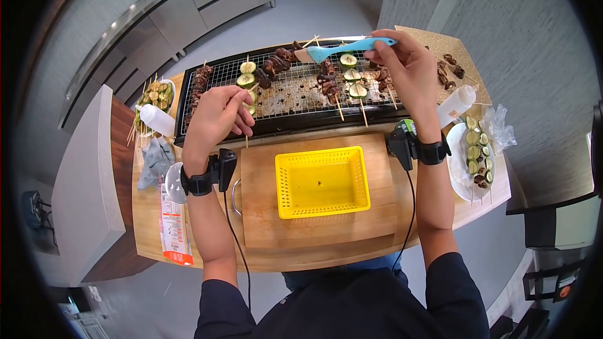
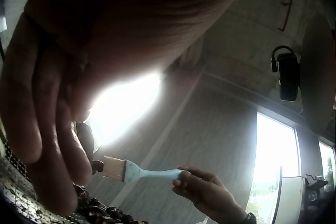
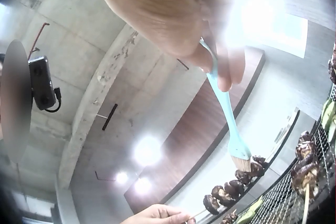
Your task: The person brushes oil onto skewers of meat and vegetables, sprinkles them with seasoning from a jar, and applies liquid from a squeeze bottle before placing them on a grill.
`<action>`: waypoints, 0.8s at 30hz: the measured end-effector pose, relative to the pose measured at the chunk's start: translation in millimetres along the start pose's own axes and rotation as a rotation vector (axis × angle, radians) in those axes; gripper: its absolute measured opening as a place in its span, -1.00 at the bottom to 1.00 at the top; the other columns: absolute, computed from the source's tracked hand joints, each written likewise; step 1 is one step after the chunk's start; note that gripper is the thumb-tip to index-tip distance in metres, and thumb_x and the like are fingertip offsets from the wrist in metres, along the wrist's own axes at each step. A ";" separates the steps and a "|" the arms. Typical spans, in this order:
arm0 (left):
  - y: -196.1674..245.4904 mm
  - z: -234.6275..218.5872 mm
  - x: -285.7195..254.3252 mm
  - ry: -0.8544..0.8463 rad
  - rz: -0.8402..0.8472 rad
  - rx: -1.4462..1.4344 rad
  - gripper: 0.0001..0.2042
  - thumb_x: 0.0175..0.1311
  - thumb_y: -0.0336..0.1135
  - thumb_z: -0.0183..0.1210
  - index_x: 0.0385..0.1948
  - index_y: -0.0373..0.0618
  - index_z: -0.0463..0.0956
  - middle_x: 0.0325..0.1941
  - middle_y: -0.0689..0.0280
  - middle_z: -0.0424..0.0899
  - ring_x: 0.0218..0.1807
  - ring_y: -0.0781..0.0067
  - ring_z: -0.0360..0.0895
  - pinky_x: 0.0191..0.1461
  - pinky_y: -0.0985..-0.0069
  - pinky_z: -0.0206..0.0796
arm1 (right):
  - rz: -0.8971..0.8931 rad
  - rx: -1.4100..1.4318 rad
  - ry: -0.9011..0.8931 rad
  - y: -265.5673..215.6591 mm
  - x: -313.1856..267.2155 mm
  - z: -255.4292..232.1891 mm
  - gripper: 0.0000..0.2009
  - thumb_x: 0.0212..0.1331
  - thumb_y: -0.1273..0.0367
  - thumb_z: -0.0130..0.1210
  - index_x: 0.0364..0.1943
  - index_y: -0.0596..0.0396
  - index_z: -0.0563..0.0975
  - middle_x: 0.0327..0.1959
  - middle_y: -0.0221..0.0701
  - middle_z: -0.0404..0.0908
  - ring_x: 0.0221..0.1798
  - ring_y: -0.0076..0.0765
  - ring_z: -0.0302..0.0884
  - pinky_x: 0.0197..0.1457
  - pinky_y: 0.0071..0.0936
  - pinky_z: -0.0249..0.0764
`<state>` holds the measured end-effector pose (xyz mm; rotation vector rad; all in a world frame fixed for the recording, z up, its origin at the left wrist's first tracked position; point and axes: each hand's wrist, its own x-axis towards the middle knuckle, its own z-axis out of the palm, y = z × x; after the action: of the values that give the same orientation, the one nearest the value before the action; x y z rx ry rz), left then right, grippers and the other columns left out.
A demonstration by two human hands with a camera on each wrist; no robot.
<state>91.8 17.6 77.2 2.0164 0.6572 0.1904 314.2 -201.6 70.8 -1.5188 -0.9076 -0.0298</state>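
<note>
My left hand (image 1: pixel 217 116) pinches the bare lower end of a skewer of dark browned pieces (image 1: pixel 277 61), tilted over the left half of the grill (image 1: pixel 289 97). In my right hand (image 1: pixel 408 66) is the handle of a light blue brush (image 1: pixel 361 44). The brush's pale bristles lie at the skewer's far end, and the right wrist view shows them against the dark pieces (image 3: pixel 228 191). The left wrist view has my left fingers (image 2: pixel 52 129) large in front, hiding most of the skewer, with the brush (image 2: pixel 152 173) beyond.
More meat and zucchini skewers lie on the grill. A yellow basket (image 1: pixel 321 212) sits on the wooden board (image 1: pixel 257 226) in front. White bottles (image 1: pixel 157 120) and plates of skewers (image 1: pixel 463 179) flank the grill. Clear plastic (image 1: pixel 499 127) is at right, a grey cloth (image 1: pixel 156 162) at left.
</note>
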 end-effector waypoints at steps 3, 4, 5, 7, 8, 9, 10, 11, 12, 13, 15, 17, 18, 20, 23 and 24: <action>0.7 1.4 -0.4 -0.004 0.001 -0.002 -0.74 0.44 -0.33 -0.15 -0.34 -0.32 0.46 -0.58 0.20 0.62 -0.59 0.46 0.61 -0.53 0.63 0.41 | -0.005 0.071 0.000 -3.3 -3.0 5.7 -0.82 0.25 0.46 0.08 -0.10 0.16 0.58 -0.43 -0.35 0.70 -0.26 -0.58 0.68 -0.28 -0.74 0.46; 1.1 2.2 -0.4 -0.011 0.001 -0.005 -0.74 0.44 -0.33 -0.15 -0.34 -0.32 0.46 -0.58 0.20 0.62 -0.59 0.46 0.61 -0.53 0.63 0.41 | 0.001 0.105 -0.018 -4.5 -4.2 8.9 -0.82 0.25 0.47 0.08 -0.10 0.16 0.58 -0.43 -0.35 0.70 -0.26 -0.59 0.68 -0.28 -0.74 0.47; 1.2 2.6 -0.1 -0.013 0.002 -0.003 -0.74 0.44 -0.33 -0.15 -0.34 -0.32 0.46 -0.58 0.20 0.62 -0.59 0.46 0.61 -0.53 0.63 0.41 | 0.007 0.140 -0.037 -5.4 -5.3 11.4 -0.82 0.25 0.48 0.08 -0.09 0.16 0.58 -0.43 -0.35 0.70 -0.26 -0.59 0.67 -0.27 -0.74 0.48; 0.5 3.1 0.2 -0.023 0.009 0.008 -0.73 0.44 -0.33 -0.15 -0.34 -0.33 0.46 -0.58 0.20 0.62 -0.59 0.46 0.61 -0.54 0.63 0.42 | 0.009 0.142 -0.072 -10.0 -6.7 12.7 -0.81 0.25 0.48 0.08 -0.09 0.18 0.58 -0.43 -0.35 0.69 -0.25 -0.58 0.67 -0.26 -0.74 0.48; 0.1 3.2 0.5 -0.024 0.009 0.009 -0.73 0.44 -0.33 -0.15 -0.34 -0.33 0.46 -0.58 0.20 0.62 -0.59 0.46 0.61 -0.54 0.63 0.42 | 0.010 0.144 -0.108 -11.7 -6.9 13.4 -0.81 0.26 0.49 0.07 -0.08 0.20 0.57 -0.42 -0.34 0.69 -0.24 -0.57 0.67 -0.24 -0.74 0.49; -0.3 3.3 0.6 -0.023 0.015 0.009 -0.73 0.44 -0.33 -0.15 -0.34 -0.33 0.46 -0.58 0.20 0.62 -0.60 0.46 0.61 -0.54 0.63 0.42 | 0.010 0.144 -0.108 -12.1 -7.1 14.8 -0.81 0.26 0.49 0.07 -0.08 0.20 0.57 -0.42 -0.34 0.69 -0.24 -0.57 0.67 -0.24 -0.74 0.49; -0.4 3.4 0.8 -0.023 0.021 0.010 -0.73 0.44 -0.33 -0.15 -0.34 -0.34 0.47 -0.58 0.20 0.62 -0.60 0.46 0.61 -0.53 0.63 0.43 | 0.021 0.204 -0.135 -12.4 -7.3 16.1 -0.81 0.26 0.49 0.07 -0.08 0.22 0.56 -0.41 -0.34 0.68 -0.24 -0.57 0.67 -0.24 -0.74 0.50; 0.1 3.6 0.6 -0.024 0.021 0.010 -0.73 0.44 -0.33 -0.15 -0.34 -0.34 0.47 -0.58 0.20 0.62 -0.60 0.46 0.61 -0.53 0.63 0.43 | 0.032 0.263 -0.163 -12.5 -7.5 16.7 -0.81 0.27 0.50 0.06 -0.08 0.24 0.56 -0.40 -0.33 0.68 -0.24 -0.56 0.68 -0.23 -0.74 0.50; 0.9 3.7 0.2 -0.029 0.024 0.008 -0.73 0.44 -0.34 -0.15 -0.34 -0.34 0.47 -0.58 0.19 0.62 -0.60 0.46 0.61 -0.53 0.63 0.43 | 0.032 0.262 -0.162 -11.6 -7.4 17.0 -0.81 0.27 0.50 0.06 -0.08 0.24 0.56 -0.40 -0.33 0.68 -0.24 -0.56 0.68 -0.23 -0.74 0.50; 1.3 3.8 0.0 -0.033 0.026 0.005 -0.73 0.44 -0.34 -0.14 -0.34 -0.34 0.47 -0.58 0.19 0.62 -0.60 0.45 0.62 -0.53 0.63 0.43 | 0.034 0.266 -0.181 -10.3 -7.2 17.6 -0.81 0.27 0.50 0.06 -0.08 0.25 0.55 -0.40 -0.33 0.68 -0.24 -0.55 0.68 -0.23 -0.73 0.51; 0.8 3.8 0.2 -0.037 0.035 0.005 -0.73 0.44 -0.34 -0.14 -0.34 -0.34 0.47 -0.58 0.19 0.62 -0.60 0.45 0.62 -0.53 0.63 0.44 | 0.036 0.271 -0.202 -9.6 -7.1 18.6 -0.81 0.27 0.50 0.06 -0.08 0.27 0.55 -0.40 -0.33 0.68 -0.25 -0.54 0.68 -0.22 -0.73 0.52; 0.6 3.8 0.1 -0.042 0.043 0.005 -0.73 0.44 -0.34 -0.14 -0.34 -0.35 0.47 -0.58 0.19 0.62 -0.60 0.45 0.62 -0.53 0.63 0.44 | 0.041 0.263 -0.202 -9.7 -7.5 19.4 -0.81 0.27 0.50 0.06 -0.08 0.25 0.55 -0.41 -0.33 0.68 -0.26 -0.55 0.67 -0.21 -0.72 0.54; 0.7 4.0 -0.2 -0.043 0.047 0.004 -0.73 0.43 -0.34 -0.14 -0.34 -0.35 0.48 -0.58 0.19 0.62 -0.59 0.45 0.62 -0.53 0.63 0.44 | 0.041 0.263 -0.203 -9.7 -7.7 19.4 -0.81 0.27 0.50 0.06 -0.08 0.25 0.55 -0.41 -0.33 0.68 -0.26 -0.55 0.67 -0.21 -0.72 0.54; 0.6 4.0 -0.2 -0.044 0.051 0.003 -0.73 0.43 -0.34 -0.14 -0.34 -0.35 0.48 -0.59 0.19 0.62 -0.59 0.45 0.62 -0.52 0.63 0.44 | 0.049 0.206 -0.194 -9.3 -7.7 18.9 -0.81 0.26 0.50 0.06 -0.08 0.23 0.56 -0.41 -0.33 0.69 -0.26 -0.56 0.67 -0.19 -0.70 0.55; -0.2 3.5 -0.3 -0.046 0.048 -0.002 -0.73 0.43 -0.35 -0.13 -0.34 -0.35 0.49 -0.59 0.20 0.61 -0.59 0.45 0.62 -0.52 0.63 0.44 | 0.040 0.197 -0.171 -7.1 -6.6 17.4 -0.81 0.26 0.50 0.06 -0.07 0.22 0.56 -0.41 -0.33 0.69 -0.25 -0.56 0.68 -0.19 -0.70 0.55; -0.2 3.3 -0.7 -0.043 0.053 -0.003 -0.73 0.43 -0.35 -0.13 -0.35 -0.35 0.49 -0.59 0.20 0.61 -0.59 0.45 0.62 -0.53 0.63 0.44 | 0.040 0.197 -0.172 -7.3 -6.6 17.0 -0.81 0.26 0.50 0.06 -0.07 0.22 0.56 -0.41 -0.33 0.69 -0.25 -0.56 0.68 -0.19 -0.70 0.55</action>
<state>92.4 14.8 75.5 2.0307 0.5766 0.1789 297.5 -191.4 70.1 -1.3694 -0.9865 0.2161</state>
